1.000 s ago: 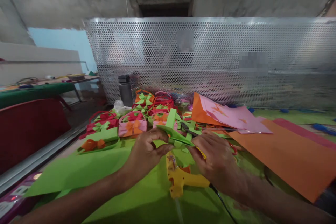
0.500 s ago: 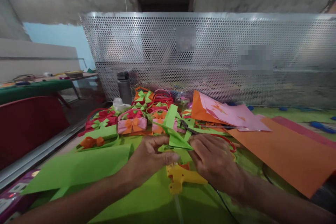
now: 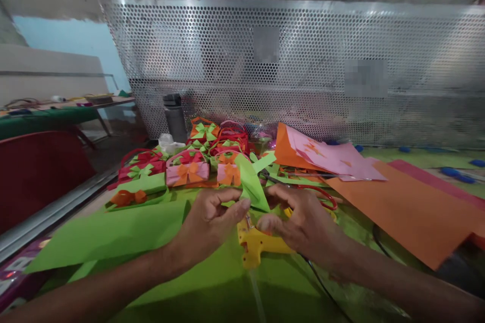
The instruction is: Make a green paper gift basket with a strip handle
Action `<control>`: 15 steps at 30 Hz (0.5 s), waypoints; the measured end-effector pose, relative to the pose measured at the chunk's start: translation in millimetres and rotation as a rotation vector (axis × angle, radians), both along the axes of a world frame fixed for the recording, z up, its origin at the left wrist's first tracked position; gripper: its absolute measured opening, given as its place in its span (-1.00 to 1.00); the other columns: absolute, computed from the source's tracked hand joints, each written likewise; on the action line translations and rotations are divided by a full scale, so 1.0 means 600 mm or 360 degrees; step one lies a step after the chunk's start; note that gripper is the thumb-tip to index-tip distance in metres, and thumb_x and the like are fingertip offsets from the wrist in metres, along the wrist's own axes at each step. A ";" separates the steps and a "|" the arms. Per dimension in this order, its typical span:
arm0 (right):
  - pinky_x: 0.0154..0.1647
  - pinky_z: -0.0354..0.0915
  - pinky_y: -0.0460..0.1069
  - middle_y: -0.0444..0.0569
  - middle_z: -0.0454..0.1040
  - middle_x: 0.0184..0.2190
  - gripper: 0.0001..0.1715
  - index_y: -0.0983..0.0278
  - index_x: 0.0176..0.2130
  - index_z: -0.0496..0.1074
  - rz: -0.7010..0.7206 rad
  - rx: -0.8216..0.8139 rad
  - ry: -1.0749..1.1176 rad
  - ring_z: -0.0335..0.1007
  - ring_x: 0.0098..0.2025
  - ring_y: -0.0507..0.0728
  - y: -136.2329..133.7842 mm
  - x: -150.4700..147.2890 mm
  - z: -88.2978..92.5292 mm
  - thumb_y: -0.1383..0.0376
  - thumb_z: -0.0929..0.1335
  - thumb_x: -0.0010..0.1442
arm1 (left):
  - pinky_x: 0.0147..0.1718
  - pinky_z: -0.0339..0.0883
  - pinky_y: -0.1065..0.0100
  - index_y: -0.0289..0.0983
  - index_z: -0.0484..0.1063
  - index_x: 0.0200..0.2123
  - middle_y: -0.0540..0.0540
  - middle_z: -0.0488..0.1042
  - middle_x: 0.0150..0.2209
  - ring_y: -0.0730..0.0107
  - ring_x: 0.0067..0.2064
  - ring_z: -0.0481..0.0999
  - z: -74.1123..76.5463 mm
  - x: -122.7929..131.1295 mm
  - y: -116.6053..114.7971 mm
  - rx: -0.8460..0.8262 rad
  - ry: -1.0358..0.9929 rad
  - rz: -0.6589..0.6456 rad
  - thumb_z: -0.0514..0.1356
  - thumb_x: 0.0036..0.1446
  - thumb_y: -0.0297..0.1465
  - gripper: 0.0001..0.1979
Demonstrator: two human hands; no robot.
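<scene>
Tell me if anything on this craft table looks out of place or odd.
The yellow glue gun lies on the green sheet right under the left hand and right hand, which pinch a folded green paper above it; an awkward spot for it. Nothing looks spilled or torn.

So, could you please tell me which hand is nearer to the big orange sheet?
Right. The right hand sits just left of the orange sheet; the left hand is farther left, across the green folded paper both pinch.
</scene>
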State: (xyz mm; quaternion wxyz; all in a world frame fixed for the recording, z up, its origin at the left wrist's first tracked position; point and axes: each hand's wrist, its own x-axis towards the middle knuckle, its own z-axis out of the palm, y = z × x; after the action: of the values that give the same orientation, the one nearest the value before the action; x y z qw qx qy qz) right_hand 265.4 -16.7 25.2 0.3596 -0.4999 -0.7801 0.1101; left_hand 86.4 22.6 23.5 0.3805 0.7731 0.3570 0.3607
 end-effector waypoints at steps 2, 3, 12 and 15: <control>-0.53 0.07 -0.12 -0.20 0.36 -0.57 -0.81 0.28 -0.42 0.32 0.0029 -0.0033 0.0135 0.22 -0.54 -0.02 0.001 0.002 0.004 0.20 0.28 0.14 | -0.63 0.03 0.51 -0.31 0.36 -0.57 0.08 0.12 -0.63 0.56 -0.59 0.12 0.001 0.001 -0.002 0.0134 0.0065 -0.0070 0.09 0.10 -0.32 -0.74; -0.55 0.06 -0.13 -0.21 0.31 -0.60 -0.81 0.29 -0.47 0.30 0.0000 -0.0026 0.0164 0.18 -0.56 -0.04 0.001 0.003 0.005 0.25 0.28 0.14 | -0.61 0.05 0.51 -0.31 0.36 -0.57 0.08 0.14 -0.62 0.56 -0.57 0.13 0.001 0.001 -0.004 0.0210 0.0090 -0.0098 0.09 0.10 -0.34 -0.75; -0.56 0.01 -0.12 -0.23 0.18 -0.65 -0.77 0.29 -0.57 0.23 -0.0121 0.0219 0.0148 0.06 -0.59 -0.06 -0.001 -0.002 -0.002 0.41 0.25 0.10 | -0.44 0.28 0.43 -0.28 0.41 -0.40 -0.02 0.40 -0.45 0.40 -0.38 0.37 -0.002 0.001 0.002 -0.0527 -0.0164 -0.0014 0.13 0.05 -0.18 -0.73; -0.55 0.01 -0.12 -0.23 0.19 -0.64 -0.78 0.29 -0.56 0.23 -0.0098 0.0278 0.0161 0.08 -0.59 -0.07 -0.005 -0.005 -0.006 0.43 0.25 0.10 | -0.46 0.30 0.42 -0.30 0.41 -0.45 -0.03 0.40 -0.47 0.39 -0.38 0.38 -0.002 0.005 0.007 -0.0663 -0.0258 0.0074 0.19 -0.02 -0.19 -0.74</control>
State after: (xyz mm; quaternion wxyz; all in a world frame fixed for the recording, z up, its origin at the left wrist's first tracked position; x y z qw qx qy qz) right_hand 262.2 -19.6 21.6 0.4440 -0.4842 -0.7519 0.0558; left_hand 89.3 26.7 22.1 0.5510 0.6379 0.4097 0.3489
